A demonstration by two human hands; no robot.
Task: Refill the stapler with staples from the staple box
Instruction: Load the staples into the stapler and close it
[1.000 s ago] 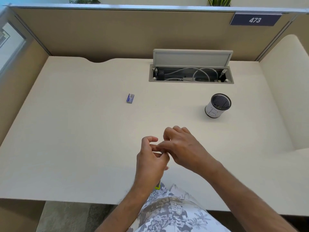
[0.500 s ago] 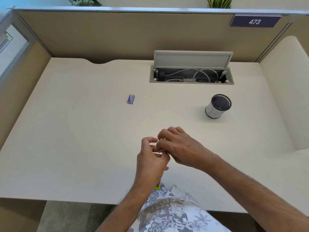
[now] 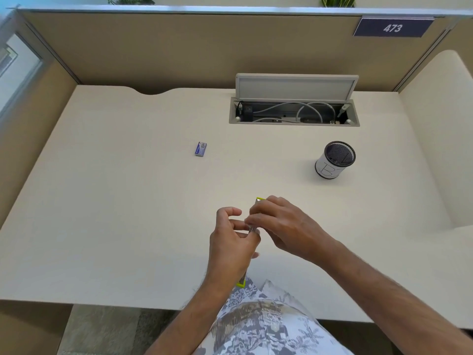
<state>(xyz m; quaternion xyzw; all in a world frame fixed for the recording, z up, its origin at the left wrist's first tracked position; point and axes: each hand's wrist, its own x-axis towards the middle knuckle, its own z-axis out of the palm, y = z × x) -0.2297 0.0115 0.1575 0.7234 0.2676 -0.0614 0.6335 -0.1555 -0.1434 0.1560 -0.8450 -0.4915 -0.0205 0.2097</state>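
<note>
A round mesh cup (image 3: 335, 160) stands on the pale desk (image 3: 115, 213). Behind it, a box of wires (image 3: 294, 112) has its lid up. A sign (image 3: 393, 27) on the wall says 473.

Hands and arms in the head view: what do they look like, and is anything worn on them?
Both the left hand and right hand are bare: no gloves, rings, watch or sleeves show. The forearms are uncovered and hairy. Below them is patterned white-and-grey clothing.
</note>
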